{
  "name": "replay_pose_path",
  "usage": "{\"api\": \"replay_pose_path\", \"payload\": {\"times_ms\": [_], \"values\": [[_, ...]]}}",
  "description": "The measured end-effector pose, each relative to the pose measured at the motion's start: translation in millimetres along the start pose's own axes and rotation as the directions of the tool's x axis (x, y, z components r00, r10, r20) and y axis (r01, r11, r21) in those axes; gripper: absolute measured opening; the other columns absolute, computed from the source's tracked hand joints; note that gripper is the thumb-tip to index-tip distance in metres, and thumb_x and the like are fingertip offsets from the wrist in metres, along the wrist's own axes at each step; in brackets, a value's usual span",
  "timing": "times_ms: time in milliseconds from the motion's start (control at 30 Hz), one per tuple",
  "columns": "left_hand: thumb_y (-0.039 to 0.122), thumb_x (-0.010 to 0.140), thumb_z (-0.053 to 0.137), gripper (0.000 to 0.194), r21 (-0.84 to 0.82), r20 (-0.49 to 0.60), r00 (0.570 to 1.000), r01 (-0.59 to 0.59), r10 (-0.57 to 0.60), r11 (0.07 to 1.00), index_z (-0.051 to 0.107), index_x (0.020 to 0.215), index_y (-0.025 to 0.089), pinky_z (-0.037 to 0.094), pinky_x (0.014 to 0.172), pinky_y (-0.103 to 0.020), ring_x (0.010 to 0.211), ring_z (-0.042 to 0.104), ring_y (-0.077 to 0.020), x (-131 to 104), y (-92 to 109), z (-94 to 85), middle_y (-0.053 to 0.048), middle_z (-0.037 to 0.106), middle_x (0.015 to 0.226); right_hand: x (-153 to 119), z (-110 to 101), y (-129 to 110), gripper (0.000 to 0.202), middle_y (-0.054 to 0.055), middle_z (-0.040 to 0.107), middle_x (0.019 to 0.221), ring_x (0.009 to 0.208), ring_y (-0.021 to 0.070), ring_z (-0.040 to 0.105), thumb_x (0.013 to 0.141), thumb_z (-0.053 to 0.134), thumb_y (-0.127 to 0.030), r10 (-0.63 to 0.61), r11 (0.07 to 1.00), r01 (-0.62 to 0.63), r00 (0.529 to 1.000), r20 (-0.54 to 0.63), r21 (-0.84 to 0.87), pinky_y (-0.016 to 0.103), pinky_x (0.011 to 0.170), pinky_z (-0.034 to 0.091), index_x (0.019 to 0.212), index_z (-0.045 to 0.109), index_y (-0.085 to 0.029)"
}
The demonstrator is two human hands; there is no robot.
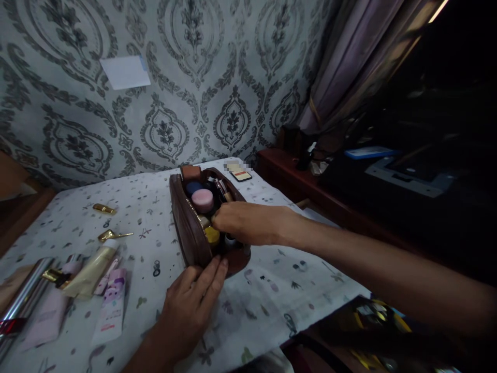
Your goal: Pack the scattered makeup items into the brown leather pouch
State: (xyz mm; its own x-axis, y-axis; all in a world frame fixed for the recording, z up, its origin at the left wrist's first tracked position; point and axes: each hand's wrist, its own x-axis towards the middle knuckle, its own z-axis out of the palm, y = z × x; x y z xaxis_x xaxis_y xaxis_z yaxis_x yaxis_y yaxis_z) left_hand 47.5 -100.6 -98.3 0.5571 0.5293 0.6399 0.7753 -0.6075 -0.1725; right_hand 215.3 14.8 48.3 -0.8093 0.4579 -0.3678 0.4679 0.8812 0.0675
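A brown leather cosmetic bag [190, 235] stands unzipped on the cloth-covered table. Inside it show a pink round-lidded jar [202, 200], a dark blue lid [194, 187], a yellow item [212, 235] and several slim tubes [222, 189]. My right hand [240, 221] reaches over the bag's right side into the opening. Its fingers are curled, with the tips hidden among the contents, so what they grip cannot be made out. Against the near end of the bag, my left hand [194, 300] rests with its fingers stretched out, touching the leather.
To the left lie several cosmetic tubes, among them a cream-coloured tube [93, 272] and a white-and-purple tube [112, 305]. Beside them are a silver cylinder [29, 290] and gold items, including a hair clip [104, 209]. A phone [239, 172] lies behind the bag, near the patterned wall.
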Motion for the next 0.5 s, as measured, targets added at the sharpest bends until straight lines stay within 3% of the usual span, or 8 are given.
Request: {"api": "replay_pose_path", "payload": {"times_ms": [400, 500], "values": [[0.008, 0.094, 0.047, 0.044, 0.0, -0.001, 1.0, 0.009, -0.009, 1.0, 0.055, 0.138, 0.011, 0.05, 0.075, -0.033, 0.089, 0.058, -0.0205, -1.3, 1.0, 0.9, -0.014, 0.069, 0.126, 0.7, 7.4, 1.5, 0.028, 0.015, 0.07, 0.108, 0.104, 0.0247, 0.065, 0.089, 0.053, -0.001, 0.012, 0.999, -0.009, 0.998, -0.064, 0.037, 0.03, 0.08, 0.047, 0.113, 0.066, -0.007], [0.007, 0.094, 0.048, 0.045, 0.016, 0.0, 1.0, 0.01, -0.01, 1.0, 0.054, 0.138, 0.011, 0.05, 0.074, -0.033, 0.088, 0.059, -0.0202, -1.6, 1.0, 2.1, -0.013, 0.068, 0.128, -3.4, 4.9, 2.2, 0.025, 0.014, 0.07, 0.104, 0.098, 0.0224, 0.066, 0.086, 0.057, 0.001, 0.008, 0.997, 0.0, 0.995, -0.103, 0.077, 0.028, 0.079, 0.046, 0.107, 0.067, -0.007]]}}
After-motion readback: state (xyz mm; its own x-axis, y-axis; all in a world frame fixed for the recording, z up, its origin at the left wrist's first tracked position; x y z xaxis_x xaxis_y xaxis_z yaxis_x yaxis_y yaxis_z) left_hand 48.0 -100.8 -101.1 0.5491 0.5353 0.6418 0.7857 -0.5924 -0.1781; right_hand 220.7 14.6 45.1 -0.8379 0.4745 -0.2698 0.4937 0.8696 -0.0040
